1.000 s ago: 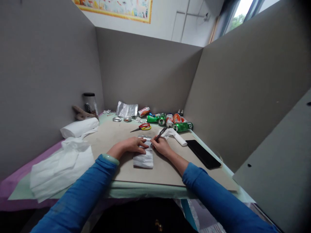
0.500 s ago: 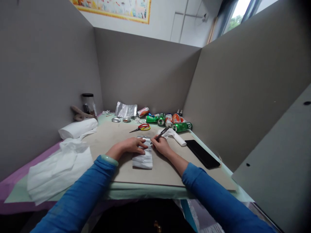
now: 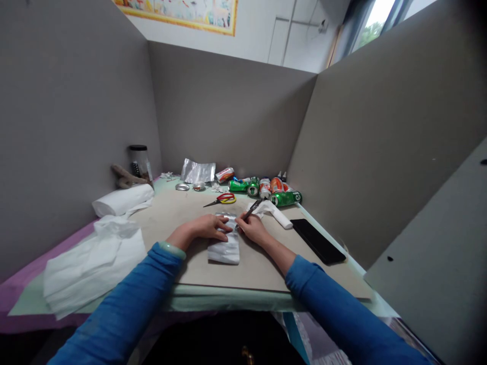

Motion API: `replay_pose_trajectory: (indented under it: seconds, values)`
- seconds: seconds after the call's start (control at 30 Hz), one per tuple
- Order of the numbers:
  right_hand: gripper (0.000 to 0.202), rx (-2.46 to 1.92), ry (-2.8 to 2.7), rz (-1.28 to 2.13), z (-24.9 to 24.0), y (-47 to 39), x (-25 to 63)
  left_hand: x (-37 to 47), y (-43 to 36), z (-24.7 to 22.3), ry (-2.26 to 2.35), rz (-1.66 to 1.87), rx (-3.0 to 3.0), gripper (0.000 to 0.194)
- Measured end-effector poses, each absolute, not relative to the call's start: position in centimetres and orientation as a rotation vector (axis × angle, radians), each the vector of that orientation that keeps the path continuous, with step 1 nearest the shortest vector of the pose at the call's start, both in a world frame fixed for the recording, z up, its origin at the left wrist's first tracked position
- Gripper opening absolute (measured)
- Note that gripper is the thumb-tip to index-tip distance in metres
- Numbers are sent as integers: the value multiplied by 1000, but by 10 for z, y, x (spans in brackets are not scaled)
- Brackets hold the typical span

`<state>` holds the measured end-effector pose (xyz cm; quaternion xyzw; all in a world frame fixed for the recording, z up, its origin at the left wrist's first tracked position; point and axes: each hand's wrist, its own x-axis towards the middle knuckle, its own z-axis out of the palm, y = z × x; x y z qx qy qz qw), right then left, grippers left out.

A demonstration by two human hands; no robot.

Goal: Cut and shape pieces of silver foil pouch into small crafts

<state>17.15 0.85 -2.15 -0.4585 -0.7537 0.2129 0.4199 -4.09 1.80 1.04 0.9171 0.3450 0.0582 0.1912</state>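
A strip of silvery metal sheet point(image 3: 224, 252) lies on the beige board in front of me. My left hand point(image 3: 207, 227) rests on its upper left part with the fingers spread. A dark pen point(image 3: 252, 208) is gripped in my right hand point(image 3: 251, 227), slanting up to the right, its tip at the right edge of the sheet. The fingers partly cover the tip, so any mark there is hidden. Just beyond the sheet lie scissors point(image 3: 222, 199) with red and yellow handles.
Several drink cans point(image 3: 253, 186) and a larger metal sheet point(image 3: 198, 171) line the back. A black phone-like slab point(image 3: 317, 241) and a white paper roll point(image 3: 279, 215) lie to the right. White tissue point(image 3: 91, 263), another roll point(image 3: 124, 199) and a lidded jar point(image 3: 140, 161) stand left. Grey panels point(image 3: 232, 106) enclose the table.
The pen and my right hand's fingers have shifted very slightly. My left hand stays on the metal sheet, and the whole view has moved a little.
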Motion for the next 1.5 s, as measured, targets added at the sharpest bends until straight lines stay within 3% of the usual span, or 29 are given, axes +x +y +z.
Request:
replay_pose_trajectory:
  seconds: [1.5]
  values:
    - [26,-1154,-1920,594,-22,9,170,-39,16,14,957,176,2593,44]
